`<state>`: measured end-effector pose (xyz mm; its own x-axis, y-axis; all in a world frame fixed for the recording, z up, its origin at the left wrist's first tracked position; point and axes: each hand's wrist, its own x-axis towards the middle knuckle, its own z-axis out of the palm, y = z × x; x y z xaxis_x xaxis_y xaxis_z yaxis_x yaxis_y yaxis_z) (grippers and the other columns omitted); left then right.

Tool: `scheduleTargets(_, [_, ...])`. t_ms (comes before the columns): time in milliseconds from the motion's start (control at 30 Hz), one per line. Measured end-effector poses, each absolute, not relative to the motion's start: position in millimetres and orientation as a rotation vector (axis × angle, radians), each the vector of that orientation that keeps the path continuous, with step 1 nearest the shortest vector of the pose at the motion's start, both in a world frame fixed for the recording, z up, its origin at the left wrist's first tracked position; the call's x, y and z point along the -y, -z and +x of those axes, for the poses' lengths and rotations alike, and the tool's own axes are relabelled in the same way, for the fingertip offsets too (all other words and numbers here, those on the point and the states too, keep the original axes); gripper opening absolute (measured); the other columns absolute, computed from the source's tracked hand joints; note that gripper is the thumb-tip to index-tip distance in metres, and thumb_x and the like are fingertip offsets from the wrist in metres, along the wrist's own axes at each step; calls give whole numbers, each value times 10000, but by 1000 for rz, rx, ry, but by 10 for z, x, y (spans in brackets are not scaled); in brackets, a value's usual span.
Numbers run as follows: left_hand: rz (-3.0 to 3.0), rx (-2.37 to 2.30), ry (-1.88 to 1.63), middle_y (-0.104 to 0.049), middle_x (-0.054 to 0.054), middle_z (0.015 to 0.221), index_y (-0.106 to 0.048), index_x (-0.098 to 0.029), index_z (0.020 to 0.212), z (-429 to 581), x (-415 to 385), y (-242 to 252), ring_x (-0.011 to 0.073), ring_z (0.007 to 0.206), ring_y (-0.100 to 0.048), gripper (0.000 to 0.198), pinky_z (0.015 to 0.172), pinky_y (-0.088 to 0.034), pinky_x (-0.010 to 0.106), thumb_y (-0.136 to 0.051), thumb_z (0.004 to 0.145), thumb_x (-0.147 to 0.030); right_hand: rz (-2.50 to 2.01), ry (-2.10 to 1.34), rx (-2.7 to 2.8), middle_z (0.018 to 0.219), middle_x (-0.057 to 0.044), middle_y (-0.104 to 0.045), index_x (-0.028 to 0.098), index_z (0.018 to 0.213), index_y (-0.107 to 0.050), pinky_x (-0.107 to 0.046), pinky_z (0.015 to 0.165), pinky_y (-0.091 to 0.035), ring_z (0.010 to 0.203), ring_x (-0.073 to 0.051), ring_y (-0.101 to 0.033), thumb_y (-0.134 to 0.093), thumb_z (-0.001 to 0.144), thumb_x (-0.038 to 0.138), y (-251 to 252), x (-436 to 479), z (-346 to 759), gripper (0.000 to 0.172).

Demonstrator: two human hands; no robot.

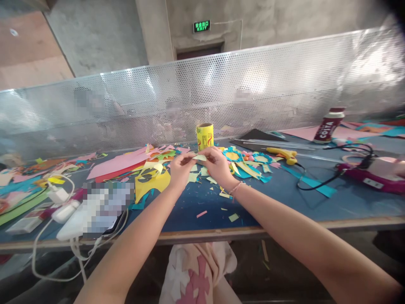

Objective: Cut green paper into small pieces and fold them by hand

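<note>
Above the middle of the blue table, my left hand [181,169] and my right hand [217,165] pinch a small pale-yellow piece of paper [200,158] between their fingertips. Both hands are closed on it, one at each end. Just behind them stands a yellow tape roll [205,136], upright on its end. Pale green and yellow paper scraps [193,176] lie under and around my hands. To the left is a yellow paper sheet [152,183] with pieces cut out of it. Blue-and-yellow paper flowers [233,155] lie right of my right hand.
Pink paper sheets [118,164] lie at left, near a phone [109,209] and white cables. A yellow-handled glue gun [283,154] with a black cord rests at right, before a dark red bottle [329,126]. A perforated metal screen [142,105] borders the table's back.
</note>
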<state>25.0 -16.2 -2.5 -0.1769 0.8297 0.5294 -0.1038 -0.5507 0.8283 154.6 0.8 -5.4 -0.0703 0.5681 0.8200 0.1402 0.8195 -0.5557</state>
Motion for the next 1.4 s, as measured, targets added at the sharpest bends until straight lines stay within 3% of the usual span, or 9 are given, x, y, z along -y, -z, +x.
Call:
scheduleTargets(167, [1385, -836, -1798, -672, 12, 734, -680, -190, 703, 246, 121, 51, 126, 709, -605, 106, 720, -480, 272, -710, 603, -204, -589, -400, 1611, 812, -26, -586, 233, 789, -625, -336, 710, -485, 793, -169, -559, -592, 754, 218, 56, -15, 1548, 50])
scheduleTargets(367, [1332, -832, -1843, -671, 12, 729, -674, -188, 709, 238, 100, 61, 131, 722, -609, 120, 742, -480, 280, -711, 597, -214, -548, -661, 1523, 851, -25, -622, 218, 846, -564, -325, 744, -506, 779, -151, -604, -631, 707, 258, 60, -2, 1505, 159])
scheduleTargets(700, [1278, -886, -1888, -642, -3, 676, -655, -184, 681, 256, 117, 44, 113, 670, -577, 113, 690, -470, 249, -705, 580, -183, -519, -617, 1511, 902, -44, -612, 208, 765, -572, -333, 773, -504, 853, -161, -595, -627, 724, 258, 71, -5, 1495, 85])
scheduleTargets(867, [1288, -851, -1880, -648, 11, 734, -662, -185, 711, 266, 115, 55, 131, 733, -592, 117, 740, -466, 276, -701, 602, -207, -525, -593, 1493, 918, -49, -612, 208, 740, -593, -340, 773, -509, 878, -167, -590, -625, 725, 257, 54, -5, 1497, 61])
scheduleTargets(1100, [1333, -787, -1920, -632, 35, 965, -666, -189, 675, 258, 88, 62, 160, 946, -580, 83, 844, -452, 298, -704, 602, -194, -532, -603, 1471, 931, -48, -606, 209, 714, -597, -333, 756, -513, 869, -162, -593, -620, 720, 216, 51, -9, 1504, 24])
scheduleTargets(1400, [1365, -792, -1883, -669, 33, 810, -664, -178, 674, 260, 126, 38, 154, 829, -615, 60, 822, -452, 312, -693, 624, -194, -583, -718, 1420, 970, -63, -642, 196, 711, -623, -365, 814, -499, 900, -180, -607, -660, 694, 266, 28, -20, 1509, 81])
